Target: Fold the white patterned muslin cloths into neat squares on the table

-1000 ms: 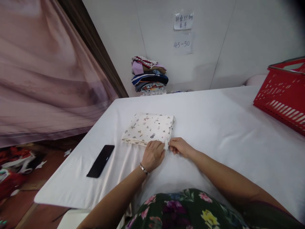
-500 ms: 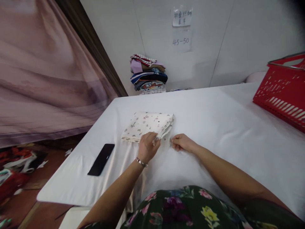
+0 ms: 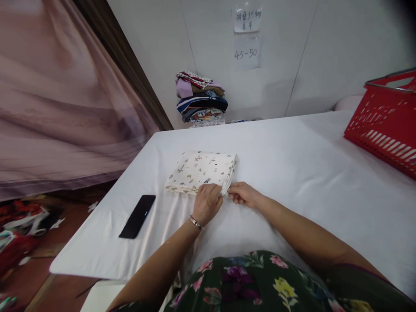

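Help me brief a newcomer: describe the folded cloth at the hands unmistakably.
Start at the white table. Right of the black phone, the folded cloth lies at the left hand and right hand. Unlike the plain table, it's cream with small prints.

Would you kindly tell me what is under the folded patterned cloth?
The folded patterned cloth lies on the white-covered table, whose surface shows beyond its edges. What is directly beneath is hidden, so I cannot tell whether anything else lies there.
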Available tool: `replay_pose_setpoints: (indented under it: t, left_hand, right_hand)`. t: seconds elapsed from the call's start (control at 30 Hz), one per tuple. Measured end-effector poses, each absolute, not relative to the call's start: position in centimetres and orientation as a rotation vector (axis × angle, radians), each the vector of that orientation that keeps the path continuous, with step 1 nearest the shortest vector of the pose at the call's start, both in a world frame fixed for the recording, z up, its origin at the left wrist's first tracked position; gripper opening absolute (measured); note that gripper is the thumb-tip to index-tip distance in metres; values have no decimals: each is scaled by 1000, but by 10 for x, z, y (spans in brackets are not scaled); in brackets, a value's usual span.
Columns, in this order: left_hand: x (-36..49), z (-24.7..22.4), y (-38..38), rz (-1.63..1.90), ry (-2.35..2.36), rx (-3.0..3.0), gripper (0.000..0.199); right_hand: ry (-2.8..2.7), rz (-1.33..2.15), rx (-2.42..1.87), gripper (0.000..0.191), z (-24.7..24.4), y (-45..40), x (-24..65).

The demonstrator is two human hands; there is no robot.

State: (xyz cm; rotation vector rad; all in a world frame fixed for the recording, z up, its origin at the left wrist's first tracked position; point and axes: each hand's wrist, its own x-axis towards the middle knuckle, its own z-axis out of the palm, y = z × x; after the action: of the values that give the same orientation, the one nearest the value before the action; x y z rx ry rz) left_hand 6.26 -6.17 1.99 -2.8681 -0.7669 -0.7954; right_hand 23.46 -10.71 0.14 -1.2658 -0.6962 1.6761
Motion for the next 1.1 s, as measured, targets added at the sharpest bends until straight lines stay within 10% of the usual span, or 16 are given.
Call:
replay_pose_setpoints:
  t: [1.1]
  left_hand:
    - [65,29,-49,-1000,-876,-2785,25]
  right_hand:
    - [-755,1744,-1339,14,12,-109,235]
